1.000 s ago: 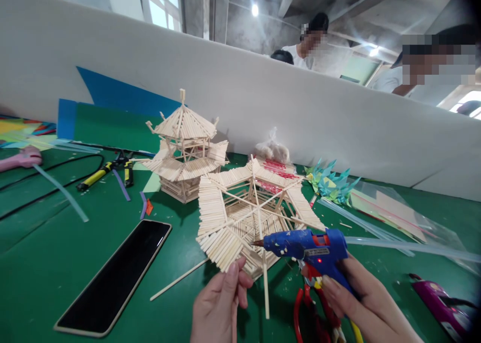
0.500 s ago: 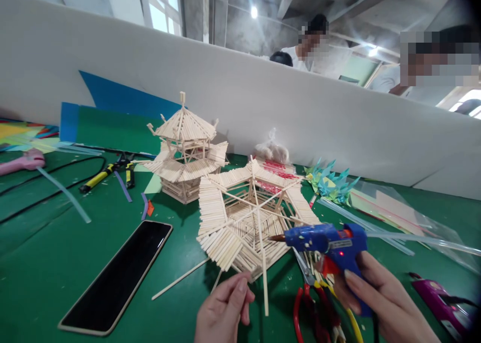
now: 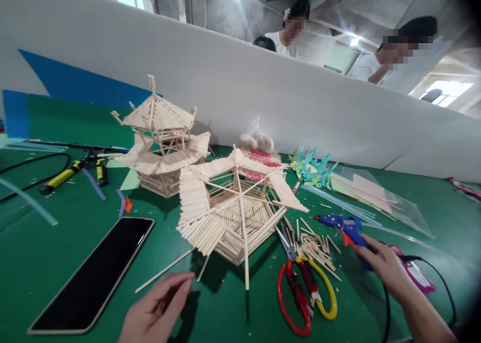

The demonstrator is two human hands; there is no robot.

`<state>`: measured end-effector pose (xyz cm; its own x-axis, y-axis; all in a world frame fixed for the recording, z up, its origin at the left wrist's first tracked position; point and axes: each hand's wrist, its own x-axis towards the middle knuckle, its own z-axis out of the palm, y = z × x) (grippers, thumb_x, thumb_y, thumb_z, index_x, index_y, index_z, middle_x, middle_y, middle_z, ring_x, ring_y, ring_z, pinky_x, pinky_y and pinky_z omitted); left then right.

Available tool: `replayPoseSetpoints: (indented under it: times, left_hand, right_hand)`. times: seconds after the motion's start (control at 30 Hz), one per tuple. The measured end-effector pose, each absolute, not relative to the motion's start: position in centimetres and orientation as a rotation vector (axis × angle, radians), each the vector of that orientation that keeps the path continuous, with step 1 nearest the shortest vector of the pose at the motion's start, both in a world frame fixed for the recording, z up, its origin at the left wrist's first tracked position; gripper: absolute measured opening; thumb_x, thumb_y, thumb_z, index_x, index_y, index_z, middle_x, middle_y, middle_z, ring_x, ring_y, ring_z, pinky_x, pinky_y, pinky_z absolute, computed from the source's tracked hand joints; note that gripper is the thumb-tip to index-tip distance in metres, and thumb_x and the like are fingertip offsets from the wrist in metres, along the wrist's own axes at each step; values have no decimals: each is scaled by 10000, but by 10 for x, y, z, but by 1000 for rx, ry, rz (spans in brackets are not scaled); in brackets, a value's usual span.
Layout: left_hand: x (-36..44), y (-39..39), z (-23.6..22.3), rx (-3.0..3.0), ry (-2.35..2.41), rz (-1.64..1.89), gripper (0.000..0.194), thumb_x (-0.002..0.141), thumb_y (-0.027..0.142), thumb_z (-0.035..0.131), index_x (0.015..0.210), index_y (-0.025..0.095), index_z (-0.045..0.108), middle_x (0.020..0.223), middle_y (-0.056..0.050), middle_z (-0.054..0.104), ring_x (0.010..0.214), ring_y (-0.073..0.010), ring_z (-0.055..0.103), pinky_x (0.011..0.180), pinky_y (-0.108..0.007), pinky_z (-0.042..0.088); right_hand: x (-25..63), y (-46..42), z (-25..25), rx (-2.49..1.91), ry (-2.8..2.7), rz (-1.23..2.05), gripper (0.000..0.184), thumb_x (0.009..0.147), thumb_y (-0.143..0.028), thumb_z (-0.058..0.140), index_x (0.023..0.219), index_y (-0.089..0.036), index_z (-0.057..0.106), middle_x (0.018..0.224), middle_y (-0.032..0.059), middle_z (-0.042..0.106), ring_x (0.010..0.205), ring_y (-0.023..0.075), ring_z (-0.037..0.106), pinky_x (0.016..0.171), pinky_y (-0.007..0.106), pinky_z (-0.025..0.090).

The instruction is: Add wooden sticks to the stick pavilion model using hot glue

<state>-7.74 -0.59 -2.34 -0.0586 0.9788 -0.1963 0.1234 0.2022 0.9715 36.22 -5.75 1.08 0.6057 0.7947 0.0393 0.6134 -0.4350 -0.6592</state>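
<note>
My right hand [image 3: 383, 263] is wrapped round the handle of a blue hot glue gun [image 3: 343, 223] with an orange trigger and a small red light, its nozzle aimed left. My left hand [image 3: 158, 308] is at the lower left, fingers stretched forward, thumb near the fingertips and nothing visible between them. Just beyond its fingertips is the front of an unfinished wooden-stick pavilion roof [image 3: 203, 235], with open rafters meeting at its centre. Between the hands lie red-and-yellow-handled scissors [image 3: 291, 255], beside a scatter of short cut sticks [image 3: 315, 247].
A finished stick pavilion [image 3: 158, 147] stands behind left. A phone [image 3: 93, 273] lies at left, with yellow-black pliers [image 3: 62, 177] farther back. Teal folded paper [image 3: 313, 167], glue sticks [image 3: 341, 202] and a purple power box [image 3: 417, 275] are at right. People stand beyond the white partition [image 3: 210, 77].
The glue gun has moved right, away from the stick roof, over the table. My left hand has moved left and its pinch has loosened. The view has shifted to the right.
</note>
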Motion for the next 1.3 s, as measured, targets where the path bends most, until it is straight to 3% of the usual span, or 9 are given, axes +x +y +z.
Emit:
replayPoseSetpoints:
  times: [0.17,0.3,0.47,0.63,0.83,1.13,1.3]
  left_hand:
    - [-101,-2,-25,1543,1579,988,204,678,425,613,737,249,697,823,-40,701,757,-237,642,660,-272,500]
    - [-115,0,-29,2025,1643,853,215,788,375,501,809,228,655,858,-49,678,796,-219,642,690,-284,507]
    - [-122,14,-30,2344,1701,681,189,781,311,510,843,209,657,840,-77,669,794,-250,622,708,-374,491]
    - [-107,27,-25,2505,1606,555,213,794,275,489,827,161,665,799,-114,652,722,-265,599,650,-388,467]
    - [-71,24,-32,2595,1431,546,192,820,253,469,841,172,641,807,-103,641,751,-262,586,635,-380,445]
    - [-54,10,-44,2583,1355,670,171,807,225,496,895,154,625,879,-119,647,848,-272,593,755,-434,448]
    - [-56,5,-48,2559,1335,730,136,798,211,511,865,167,621,828,-103,640,794,-259,598,689,-409,472]
  right_hand:
    - [374,-41,-14,-2265,-1156,391,461,639,-447,529,938,-116,648,706,35,699,699,274,640,616,309,485]
    - [381,-22,-29,-2382,-1158,322,434,640,-481,507,871,-150,666,711,72,698,734,321,633,613,354,463]
    - [382,-4,-41,-2468,-1160,244,415,604,-499,530,798,-167,686,671,128,691,697,365,622,573,410,452]
    - [356,-11,-25,-2404,-1183,79,546,659,-505,480,1010,-98,576,900,178,649,821,336,596,666,421,456]
    - [294,-19,-7,-2201,-1484,225,309,795,-410,411,937,-179,558,747,39,653,639,179,603,563,248,460]
    - [258,17,-13,-2259,-1834,357,113,767,-204,485,804,-200,591,701,3,670,639,166,622,570,243,432]
    - [256,31,-14,-2458,-1965,352,119,823,-214,537,901,-148,595,825,31,648,741,170,615,645,309,476]
